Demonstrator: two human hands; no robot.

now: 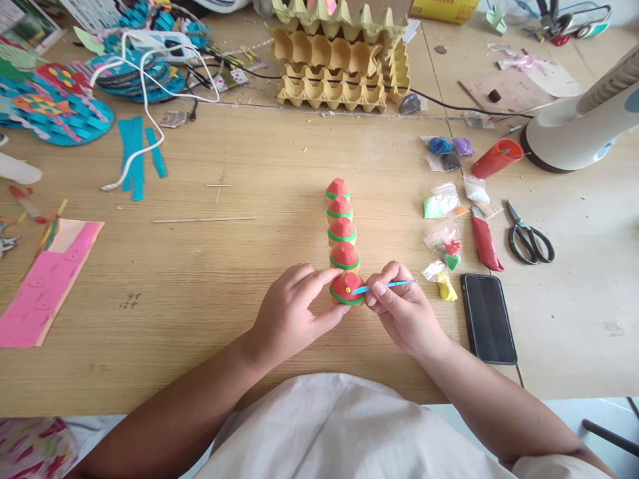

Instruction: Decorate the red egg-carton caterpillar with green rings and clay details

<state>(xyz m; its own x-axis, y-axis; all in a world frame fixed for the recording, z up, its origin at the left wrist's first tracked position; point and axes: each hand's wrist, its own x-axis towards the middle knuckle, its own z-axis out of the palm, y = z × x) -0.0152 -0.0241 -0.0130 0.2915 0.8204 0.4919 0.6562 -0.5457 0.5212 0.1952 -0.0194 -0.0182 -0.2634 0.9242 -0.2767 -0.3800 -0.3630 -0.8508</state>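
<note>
A row of several egg-carton cups [342,230], topped red with green bands round them, runs away from me down the middle of the table. My left hand [294,313] grips the nearest cup [344,282] between thumb and forefinger. On that cup's red top sits a small yellow dot [348,290]. Pinched in my right hand [407,309] is a thin blue clay modelling tool [387,286], its flat tip at or very near the yellow dot.
To the right lie a phone [489,319], scissors [530,234], a red utility knife [484,241] and bags of coloured clay [442,199]. Egg cartons [332,90] are stacked at the back. Thin sticks [204,219], blue strips [132,156] and a white cable [144,100] lie leftward.
</note>
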